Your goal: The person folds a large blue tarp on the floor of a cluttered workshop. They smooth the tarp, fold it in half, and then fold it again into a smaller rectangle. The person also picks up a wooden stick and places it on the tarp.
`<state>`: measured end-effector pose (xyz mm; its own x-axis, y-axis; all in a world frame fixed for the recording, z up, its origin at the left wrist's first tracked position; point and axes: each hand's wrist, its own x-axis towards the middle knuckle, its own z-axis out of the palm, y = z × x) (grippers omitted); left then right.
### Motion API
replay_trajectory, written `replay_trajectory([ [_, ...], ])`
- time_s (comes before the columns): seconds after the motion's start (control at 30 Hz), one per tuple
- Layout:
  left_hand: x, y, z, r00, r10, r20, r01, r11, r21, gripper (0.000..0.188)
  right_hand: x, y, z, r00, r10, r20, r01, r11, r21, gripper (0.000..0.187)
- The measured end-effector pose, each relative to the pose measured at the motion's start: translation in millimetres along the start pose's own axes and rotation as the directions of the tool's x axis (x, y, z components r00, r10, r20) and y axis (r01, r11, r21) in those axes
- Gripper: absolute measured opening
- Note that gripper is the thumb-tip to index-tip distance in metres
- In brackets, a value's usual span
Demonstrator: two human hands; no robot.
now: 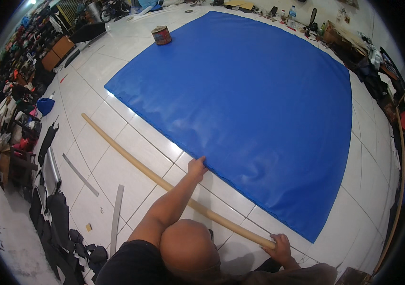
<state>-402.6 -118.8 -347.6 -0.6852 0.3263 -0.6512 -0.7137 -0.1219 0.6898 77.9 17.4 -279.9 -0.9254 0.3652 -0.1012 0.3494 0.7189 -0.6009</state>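
A large blue vinyl-like sheet [259, 90] lies spread on the tiled floor, slightly wrinkled along its near edge. My left hand [197, 169] pinches that near edge about midway along, fingertips on the blue material. Between me and the sheet lies a long tan cardboard tube [138, 164], running from the left toward my lower right. My left forearm crosses over it. At the tube's right end my right hand [281, 248] is closed round it, close to the sheet's near right corner. A rusty, red-marked can [161, 35] stands on the sheet's far left edge.
Two flat grey strips [117, 213] lie on the floor at left. Black fabric scraps [60, 213] and a silver case-like object [51, 172] are beside them. Heaped materials line the left side. Bottles [292, 13] and clutter stand along the far wall; a long thin pole [399, 190] leans at right.
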Motion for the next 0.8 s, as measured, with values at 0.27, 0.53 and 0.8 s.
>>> replay_trajectory([
  [0.27, -8.0, 2.0, -1.5, 0.996, 0.087, 0.02, -0.089, 0.985, 0.15, 0.03, 2.0, -1.5, -0.9, 0.998, -0.054, -0.036, 0.055, 0.998, 0.004, 0.056],
  [0.53, -3.6, -0.1, -18.4, 0.992, 0.11, 0.062, -0.121, 0.967, 0.225, 0.023, 3.4, 2.4, 1.1, 0.999, 0.02, 0.035, -0.019, 0.999, -0.03, 0.058],
  [0.8, -5.1, 8.6, -31.8, 0.994, 0.088, 0.065, -0.105, 0.939, 0.326, 0.026, 5.3, -3.4, 4.3, 0.999, -0.046, -0.004, 0.045, 0.998, -0.033, 0.057],
])
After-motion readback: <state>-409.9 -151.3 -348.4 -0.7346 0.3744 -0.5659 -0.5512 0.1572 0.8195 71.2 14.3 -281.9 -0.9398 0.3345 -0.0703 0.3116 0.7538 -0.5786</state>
